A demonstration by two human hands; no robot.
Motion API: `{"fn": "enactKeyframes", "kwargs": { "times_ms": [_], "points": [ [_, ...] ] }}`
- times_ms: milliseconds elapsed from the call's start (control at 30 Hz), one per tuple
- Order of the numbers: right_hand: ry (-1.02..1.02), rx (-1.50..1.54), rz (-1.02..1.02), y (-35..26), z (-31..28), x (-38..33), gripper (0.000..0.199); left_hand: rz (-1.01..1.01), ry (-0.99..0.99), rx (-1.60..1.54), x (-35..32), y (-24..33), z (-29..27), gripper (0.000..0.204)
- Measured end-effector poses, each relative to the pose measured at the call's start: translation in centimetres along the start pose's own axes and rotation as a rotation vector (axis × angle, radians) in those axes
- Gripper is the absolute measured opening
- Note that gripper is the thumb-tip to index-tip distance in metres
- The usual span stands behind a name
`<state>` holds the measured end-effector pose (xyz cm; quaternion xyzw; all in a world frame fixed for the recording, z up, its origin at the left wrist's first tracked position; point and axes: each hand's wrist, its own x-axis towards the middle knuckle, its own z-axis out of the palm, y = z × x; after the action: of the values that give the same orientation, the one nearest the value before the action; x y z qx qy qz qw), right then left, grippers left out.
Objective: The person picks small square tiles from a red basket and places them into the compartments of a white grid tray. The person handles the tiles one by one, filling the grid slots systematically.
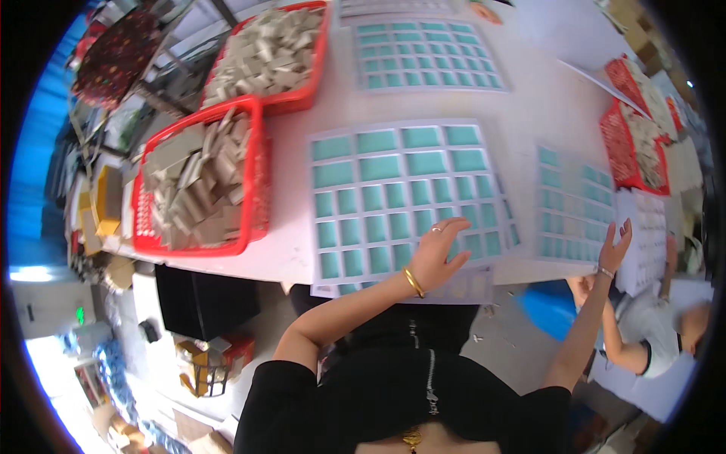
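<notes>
A white sheet with teal rectangular compartments [378,182] lies on the table before me, on top of another similar sheet. Over its lower right part is my left hand [437,253], fingers spread, a gold bangle at the wrist. I see nothing in that hand, though I cannot tell if its fingertips touch the sheet. Out to the right, my right hand [617,247] has its fingers stretched out and looks bare of any object. It is beside a second teal-compartment sheet [572,198], close to that sheet's lower right corner.
Red baskets full of grey-beige flat pieces stand at the left, one near [259,178] and one farther back [308,97]. Another teal sheet [431,57] lies at the far side. Smaller red baskets [622,144] and a co-worker in a white shirt [649,333] are at the right.
</notes>
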<state>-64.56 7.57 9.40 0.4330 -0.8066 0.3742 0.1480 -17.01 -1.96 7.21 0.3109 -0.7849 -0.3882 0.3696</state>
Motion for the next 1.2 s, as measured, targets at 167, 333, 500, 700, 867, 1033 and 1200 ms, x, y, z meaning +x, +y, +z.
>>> {"fn": "enactKeyframes", "kwargs": {
  "times_ms": [167, 333, 500, 700, 867, 1033, 1200],
  "points": [
    [-0.188, 0.192, -0.043, -6.8, 5.7, -4.4, 0.049, -0.017, 0.205, 0.148, -3.4, 0.4, -13.4, 0.035],
    [-0.29, 0.315, -0.204, -14.6, 8.6, -4.9, 0.046, -0.185, 0.492, 0.685, -6.3, -4.1, -29.8, 0.025],
    [-0.37, 0.443, -0.277, -22.1, 9.2, -5.9, 0.044, -0.383, 0.248, 1.132, -8.0, -7.0, -36.6, 0.05],
    [-0.432, 0.493, -0.32, -26.7, 8.5, -6.9, 0.042, -0.486, 0.07, 1.237, -4.2, -12.4, -38.3, 0.069],
    [-0.461, 0.449, -0.317, -26.1, 7.4, -7.5, 0.04, -0.527, 0.001, 1.374, -2.2, -13.3, -37.3, 0.077],
    [-0.447, 0.486, -0.271, -25.2, 7.0, -8.2, 0.037, -0.538, 0.101, 1.207, -3.7, -13.9, -38.6, 0.064],
    [-0.506, 0.517, -0.265, -26.4, 8.3, -9.5, 0.036, -0.398, 0.106, 1.168, -4.9, -12.2, -38.7, 0.057]
  ]
}}
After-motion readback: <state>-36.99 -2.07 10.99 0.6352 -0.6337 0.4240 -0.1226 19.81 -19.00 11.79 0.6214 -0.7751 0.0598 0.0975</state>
